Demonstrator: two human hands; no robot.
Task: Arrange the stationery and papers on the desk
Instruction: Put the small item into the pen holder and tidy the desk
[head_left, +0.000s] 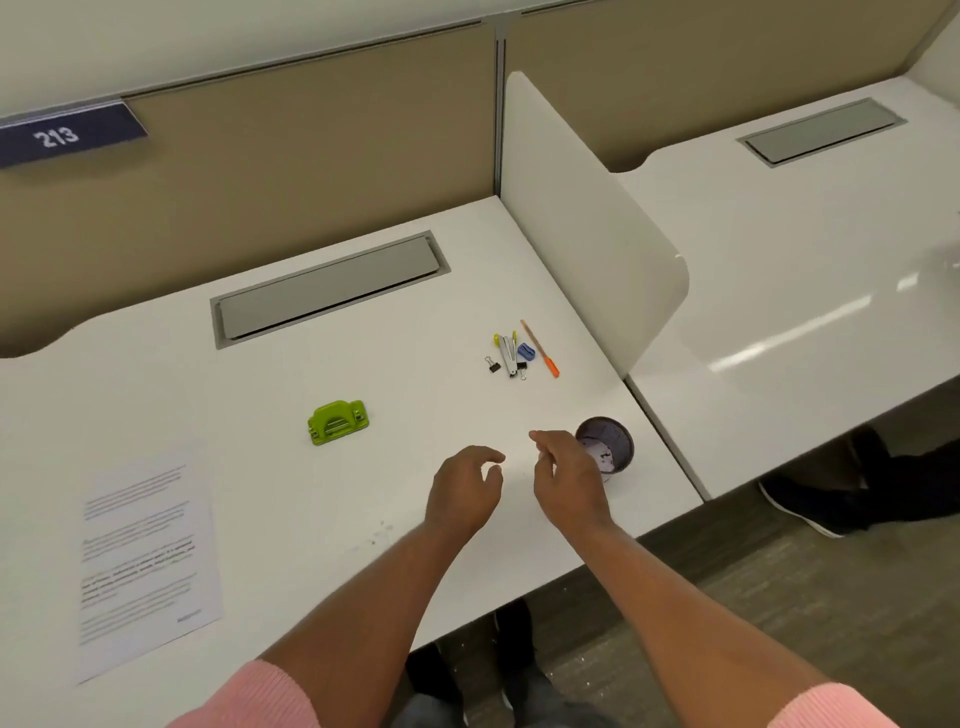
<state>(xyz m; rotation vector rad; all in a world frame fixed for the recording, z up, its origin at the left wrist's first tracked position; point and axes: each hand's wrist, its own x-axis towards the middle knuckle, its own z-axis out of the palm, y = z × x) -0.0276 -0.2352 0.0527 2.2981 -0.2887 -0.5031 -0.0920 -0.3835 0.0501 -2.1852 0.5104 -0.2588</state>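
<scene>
R hand (569, 483) hovered just left of round purple mesh cup (615, 441), L hand (462, 493) further left; both empty, fingers loosely curled. Orange pencil (540, 349) lay beyond cup; green plastic hole punch (336, 422), printed white sheet (148, 561) well left.

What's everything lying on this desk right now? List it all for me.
printed sheet: one, white, front left
hole punch: one, green, middle
binder clips: two, black, small cluster far right
pens: count unclear, white with yellow ends, same cluster
sharpener: one, blue, same cluster
pencil: one, wood with orange end, cluster's right side
mesh cup: one, purple, near right edge, partly hidden
cable hatch: one, grey, set into desk at back
divider: one, white, along right edge
number sign: one, dark blue, reads 213, back panel
left hand: one, empty, fingers loosely curled, over desk front
right hand: one, empty, beside mesh cup
</scene>
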